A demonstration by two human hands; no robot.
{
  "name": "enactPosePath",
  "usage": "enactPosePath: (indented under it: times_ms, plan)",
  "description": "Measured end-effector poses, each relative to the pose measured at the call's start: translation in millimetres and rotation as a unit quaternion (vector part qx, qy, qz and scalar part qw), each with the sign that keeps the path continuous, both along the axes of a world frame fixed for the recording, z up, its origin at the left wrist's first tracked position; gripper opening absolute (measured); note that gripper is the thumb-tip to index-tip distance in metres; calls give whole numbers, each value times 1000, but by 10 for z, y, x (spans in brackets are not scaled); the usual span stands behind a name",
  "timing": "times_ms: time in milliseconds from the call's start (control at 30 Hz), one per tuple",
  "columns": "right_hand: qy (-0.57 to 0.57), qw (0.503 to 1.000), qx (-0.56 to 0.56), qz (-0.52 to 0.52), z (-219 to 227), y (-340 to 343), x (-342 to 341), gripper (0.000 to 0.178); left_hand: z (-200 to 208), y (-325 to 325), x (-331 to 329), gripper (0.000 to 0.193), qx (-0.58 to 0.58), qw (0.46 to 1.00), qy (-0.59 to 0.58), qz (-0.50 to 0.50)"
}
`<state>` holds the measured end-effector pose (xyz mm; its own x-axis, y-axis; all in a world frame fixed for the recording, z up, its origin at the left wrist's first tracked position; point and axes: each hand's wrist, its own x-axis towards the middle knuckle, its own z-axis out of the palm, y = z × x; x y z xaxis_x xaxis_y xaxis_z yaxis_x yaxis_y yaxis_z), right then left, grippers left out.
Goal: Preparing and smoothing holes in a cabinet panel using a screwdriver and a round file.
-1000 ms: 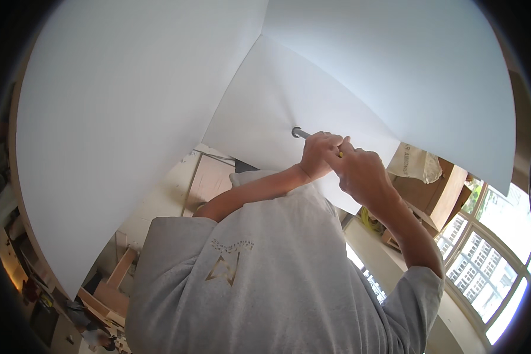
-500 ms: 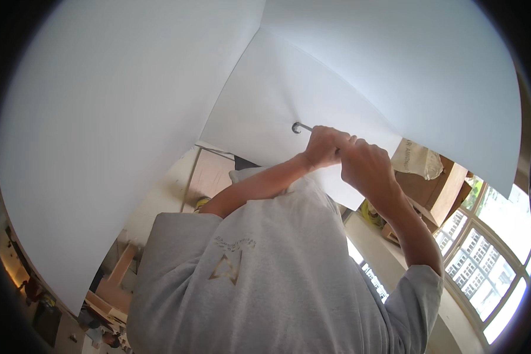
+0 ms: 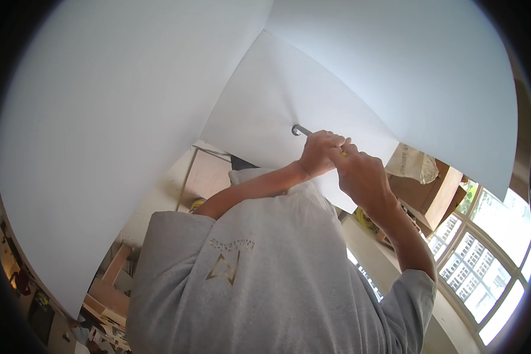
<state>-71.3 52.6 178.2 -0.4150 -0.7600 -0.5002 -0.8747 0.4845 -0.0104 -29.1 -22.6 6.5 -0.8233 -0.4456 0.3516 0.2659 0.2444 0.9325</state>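
My left hand is closed around a narrow tool with a flat grey metal shaft. Close behind it, my right hand grips the handle end, where a bit of yellow shows between the fingers. The tool's far tip meets a small round dark-rimmed hole or fitting in a white panel. My fingers hide most of the handle, so I cannot make out the exact kind of tool.
Large white panels rise at the left and right, meeting the middle one in a corner. Right of my hands, a pale printed bag lies by a wooden box. Beyond is a window. Wooden pieces stand lower left.
Both hands have shifted slightly, still gripping the tool. A little more of its shaft shows, and yellow on the handle has come into sight. The tip stays at the round spot.
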Motion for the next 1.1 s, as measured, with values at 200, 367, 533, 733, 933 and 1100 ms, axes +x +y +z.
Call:
enactPosePath:
  times_ms: [200,367,533,733,933,1100]
  plan:
    - [-44,995,-36,-82,83,7,-146,29,-11,-138,-78,43,-29,986,-33,-160]
    - [-16,997,-8,-72,158,-36,-145,28,65,-115,-132,44,-39,991,-16,-127]
    - [25,996,54,-64,102,6,25,26,-60,11,-114,44,-29,997,8,-68]
    - [-57,988,39,-141,-103,77,-125,26,-124,-84,-78,43,-42,983,-39,-175]
    - [27,997,-54,56,-51,140,48,29,-42,4,89,40,-52,997,-15,-53]
    - [-6,1000,-9,-9,31,123,27,30,-5,29,15,46,-32,998,21,-47]
